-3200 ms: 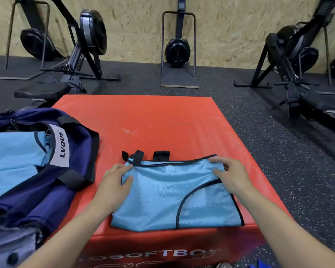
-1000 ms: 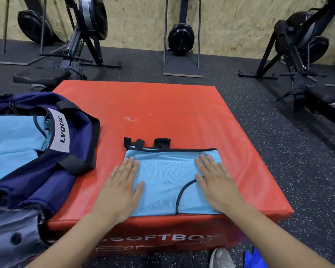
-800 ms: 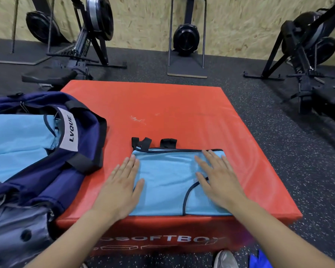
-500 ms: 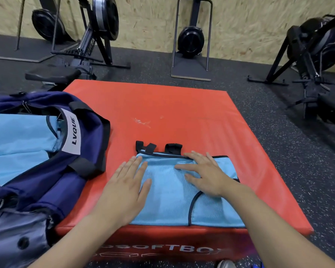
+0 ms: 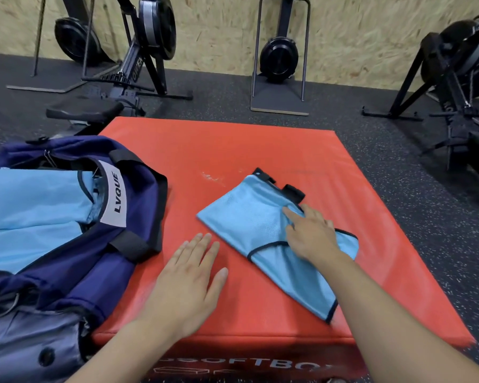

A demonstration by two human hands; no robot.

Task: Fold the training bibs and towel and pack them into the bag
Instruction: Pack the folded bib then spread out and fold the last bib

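Count: one folded light-blue bib [image 5: 256,222] out on the red soft box [image 5: 260,150], lying at a diagonal, black trim along its edges and two black tabs at its far corner. One navy bag [image 5: 75,244] sits on the box's left side, mouth open, white LVQUE label [image 5: 114,196] on the rim. Light-blue fabric inside the bag [image 5: 31,214]: looks like two folded layers, but can't tell the exact number of pieces. Can't pick out a towel separately.

Hands: two, both bare, both over the box.

Left hand [image 5: 188,286]: flat, palm down on the red surface, fingers straight and slightly spread. Holds nothing. It sits just beside the bib's near-left edge, not touching the fabric, between bag and bib.

Right hand [image 5: 313,236]: on top of the bib at its right-middle part. Fingers bent at the knuckles and pressing down into the cloth, fabric bunched a little under the fingertips. Reads as a light pinch on the top layer rather than a flat press; thumb is hidden under the hand.

Background: three rowing machines [image 5: 147,51] on the dark speckled floor against the chipboard wall.
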